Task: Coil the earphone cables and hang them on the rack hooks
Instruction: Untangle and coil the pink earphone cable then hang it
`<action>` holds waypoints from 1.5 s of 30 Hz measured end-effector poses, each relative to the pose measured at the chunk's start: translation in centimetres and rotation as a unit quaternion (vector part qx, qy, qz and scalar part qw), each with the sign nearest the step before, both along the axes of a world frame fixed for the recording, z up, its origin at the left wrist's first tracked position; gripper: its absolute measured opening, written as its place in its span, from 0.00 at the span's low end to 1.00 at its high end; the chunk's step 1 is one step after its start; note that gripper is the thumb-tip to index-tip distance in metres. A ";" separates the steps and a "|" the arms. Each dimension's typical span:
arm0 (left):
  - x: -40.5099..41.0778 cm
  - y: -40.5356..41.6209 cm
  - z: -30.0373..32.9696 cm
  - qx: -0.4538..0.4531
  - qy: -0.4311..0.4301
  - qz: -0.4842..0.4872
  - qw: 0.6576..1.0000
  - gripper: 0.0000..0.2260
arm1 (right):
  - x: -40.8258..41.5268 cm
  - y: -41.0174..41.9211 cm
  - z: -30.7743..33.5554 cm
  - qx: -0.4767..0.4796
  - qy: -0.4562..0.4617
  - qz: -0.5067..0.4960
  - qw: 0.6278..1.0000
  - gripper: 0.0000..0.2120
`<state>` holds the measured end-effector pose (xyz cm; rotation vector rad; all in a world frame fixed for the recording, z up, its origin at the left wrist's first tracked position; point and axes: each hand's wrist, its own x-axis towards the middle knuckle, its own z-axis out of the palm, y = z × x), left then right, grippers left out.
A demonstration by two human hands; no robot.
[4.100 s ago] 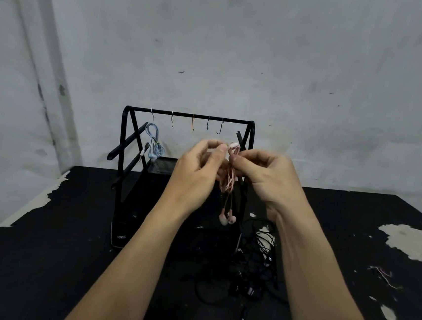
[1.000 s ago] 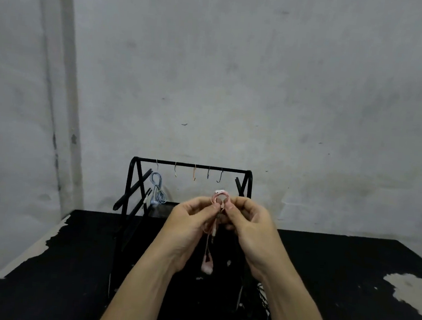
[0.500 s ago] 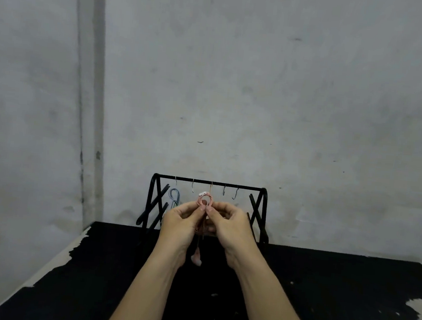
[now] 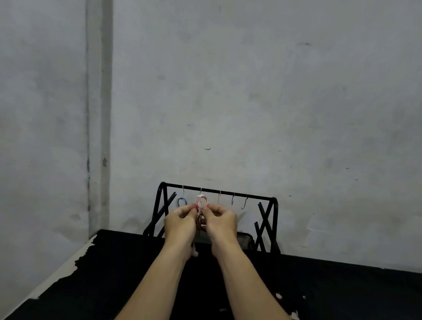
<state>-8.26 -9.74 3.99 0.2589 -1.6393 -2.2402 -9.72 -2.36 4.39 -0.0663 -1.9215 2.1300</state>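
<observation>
A black metal rack [image 4: 266, 218] stands at the table's far edge, with several small hooks on its top bar. My left hand [image 4: 180, 223] and my right hand [image 4: 221, 224] both pinch a coiled pink earphone cable [image 4: 202, 202]. Its small loop sits right at the second hook [image 4: 200, 192] from the left; I cannot tell whether it hangs on the hook. The rest of the pink cable drops between my hands, an earbud [image 4: 195, 252] showing below my left wrist. A coiled blue earphone cable [image 4: 181, 202] hangs from the leftmost hook.
Three hooks [image 4: 232, 200] to the right of my hands carry nothing. The black table [image 4: 345, 301] has chipped pale patches along its left edge and at the right. A grey wall stands close behind the rack, with a corner column to the left.
Both hands have carried the pink coil up and toward the rack, from in front of it to the second hook. The view has tilted upward, so the tangled cables on the table are out of sight.
</observation>
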 end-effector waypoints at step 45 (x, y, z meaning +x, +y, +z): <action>5.4 3.0 -1.1 -0.130 0.064 0.015 0.989 0.07 | 8.0 6.1 -0.9 0.181 0.029 0.071 0.980 0.12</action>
